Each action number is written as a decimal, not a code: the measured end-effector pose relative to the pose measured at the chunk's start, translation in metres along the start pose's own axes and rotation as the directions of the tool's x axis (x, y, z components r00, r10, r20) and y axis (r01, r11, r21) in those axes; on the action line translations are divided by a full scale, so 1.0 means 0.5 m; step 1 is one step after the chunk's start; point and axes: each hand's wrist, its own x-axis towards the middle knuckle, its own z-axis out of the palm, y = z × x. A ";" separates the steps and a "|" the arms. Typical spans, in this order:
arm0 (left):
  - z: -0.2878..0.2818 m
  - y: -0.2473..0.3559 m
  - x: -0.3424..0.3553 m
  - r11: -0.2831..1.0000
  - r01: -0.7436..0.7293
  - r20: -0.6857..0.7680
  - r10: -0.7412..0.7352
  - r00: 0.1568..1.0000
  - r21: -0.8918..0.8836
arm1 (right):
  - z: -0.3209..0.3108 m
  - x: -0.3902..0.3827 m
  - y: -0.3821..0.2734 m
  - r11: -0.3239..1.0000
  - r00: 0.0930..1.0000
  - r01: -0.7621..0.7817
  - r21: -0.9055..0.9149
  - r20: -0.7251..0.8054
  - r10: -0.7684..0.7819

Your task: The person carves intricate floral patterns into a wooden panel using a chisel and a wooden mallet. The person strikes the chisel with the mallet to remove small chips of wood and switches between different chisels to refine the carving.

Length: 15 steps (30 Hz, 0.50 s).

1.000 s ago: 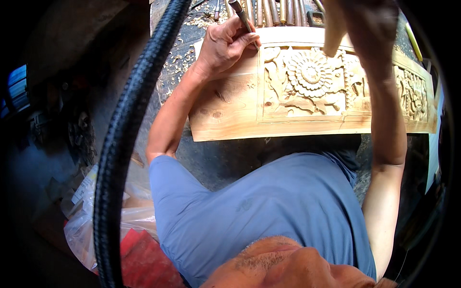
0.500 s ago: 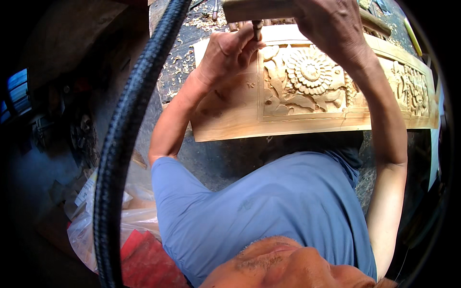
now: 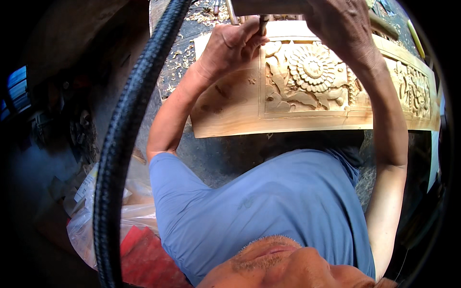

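A pale wooden panel (image 3: pixel 225 108) lies on the bench before me, carved in relief with a round, many-petalled flower (image 3: pixel 313 68), leaves and further figures to the right. My left hand (image 3: pixel 224 53) is closed around a carving chisel (image 3: pixel 263 25), held roughly upright near the top left corner of the carved frame; its cutting end is hidden by my fingers. My right hand (image 3: pixel 338 26) grips a wooden mallet (image 3: pixel 273 6), which reaches left across the chisel's top. Whether the two touch cannot be made out.
Wood shavings (image 3: pixel 204 18) litter the dark bench at the far left. Several tools lie along the panel's far edge, and a yellow-handled tool (image 3: pixel 414 37) is at far right. A clear plastic bag (image 3: pixel 139 211) and red material (image 3: pixel 149 257) sit at lower left.
The mallet and my right hand have shifted slightly up and right in the picture. My left hand and the chisel appear a little further right, both still gripped.
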 end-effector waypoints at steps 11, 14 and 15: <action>0.008 -0.002 -0.014 0.994 0.074 -0.042 -0.077 0.996 -0.078 | 0.014 0.000 -0.007 0.999 0.995 -0.016 0.029 -0.102 0.019; 0.009 -0.003 -0.019 0.993 0.096 -0.030 -0.098 0.995 -0.070 | -0.009 0.002 -0.009 0.981 0.992 -0.115 0.154 -0.034 0.122; 0.017 -0.014 -0.024 0.982 0.125 -0.059 -0.134 0.989 -0.140 | -0.022 0.011 -0.010 0.955 0.980 -0.175 0.240 -0.052 0.193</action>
